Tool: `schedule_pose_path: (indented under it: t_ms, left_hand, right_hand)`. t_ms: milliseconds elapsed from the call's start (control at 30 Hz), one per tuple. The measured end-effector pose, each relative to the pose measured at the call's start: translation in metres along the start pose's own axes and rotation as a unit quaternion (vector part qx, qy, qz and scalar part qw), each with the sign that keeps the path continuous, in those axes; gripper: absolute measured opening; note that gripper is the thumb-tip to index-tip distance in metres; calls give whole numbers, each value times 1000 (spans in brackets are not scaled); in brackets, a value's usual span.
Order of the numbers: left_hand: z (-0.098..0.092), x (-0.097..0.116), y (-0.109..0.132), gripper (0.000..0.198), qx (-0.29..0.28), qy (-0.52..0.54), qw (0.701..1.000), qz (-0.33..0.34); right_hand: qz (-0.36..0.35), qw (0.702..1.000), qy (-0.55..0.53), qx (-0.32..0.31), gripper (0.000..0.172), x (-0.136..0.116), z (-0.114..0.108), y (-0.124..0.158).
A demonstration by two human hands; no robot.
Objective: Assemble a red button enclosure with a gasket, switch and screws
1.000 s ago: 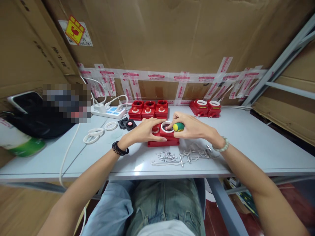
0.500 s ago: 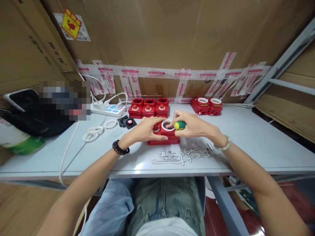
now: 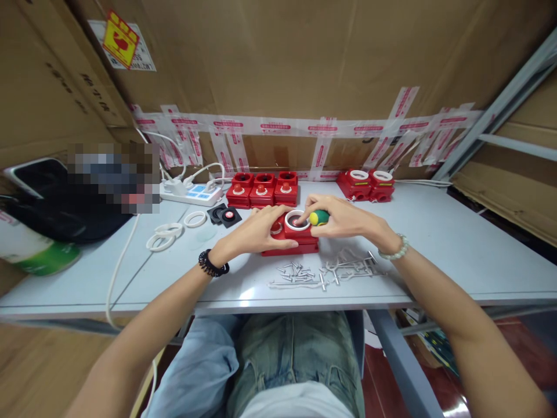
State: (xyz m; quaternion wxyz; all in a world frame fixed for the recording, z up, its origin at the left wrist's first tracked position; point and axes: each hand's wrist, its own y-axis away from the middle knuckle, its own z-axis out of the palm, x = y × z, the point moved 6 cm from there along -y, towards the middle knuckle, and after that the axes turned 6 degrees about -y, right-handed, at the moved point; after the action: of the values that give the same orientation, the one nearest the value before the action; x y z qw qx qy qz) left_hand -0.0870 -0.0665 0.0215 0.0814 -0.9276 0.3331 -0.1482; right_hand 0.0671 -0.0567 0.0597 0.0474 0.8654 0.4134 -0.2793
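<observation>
In front of me on the table is a red housing (image 3: 285, 247) with a white ring (image 3: 297, 228) around its round opening. My left hand (image 3: 266, 228) grips the housing from the left, thumb along the near side and fingers over the far side. My right hand (image 3: 342, 217) is closed around a screwdriver with a green and yellow handle (image 3: 319, 217); its shaft is hidden. The right index finger reaches into the ring and touches the dark centre. Several loose screws (image 3: 296, 271) and thin clear plastic pieces with metal pins (image 3: 348, 266) lie close to me.
Behind my hands stand several red housings (image 3: 261, 190), with two white-ringed ones (image 3: 366, 186) at the back right. To the left lie white rings (image 3: 165, 237), black square gaskets (image 3: 230, 216) and a power strip (image 3: 195, 194). A cardboard wall (image 3: 304, 64) closes off the back.
Both hands stay at the red housing, and the right index finger is still inside the ring. The screwdriver handle has shifted very slightly; the view has tilted a little.
</observation>
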Motion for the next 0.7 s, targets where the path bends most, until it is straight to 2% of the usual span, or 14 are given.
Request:
schedule_pose_path:
  t_ms: [100,300,700]
  left_hand:
    - [0,3,0,70,-3,4,1000,0]
    - [1,5,0,66,-23,77,997,4]
    - [2,5,0,70,-29,56,998,9]
  right_hand:
    - [17,1000,-4,3,29,2,-1,1]
    - [33,999,0,3,30,10,1,3]
    - [34,999,-10,-5,32,16,3,5]
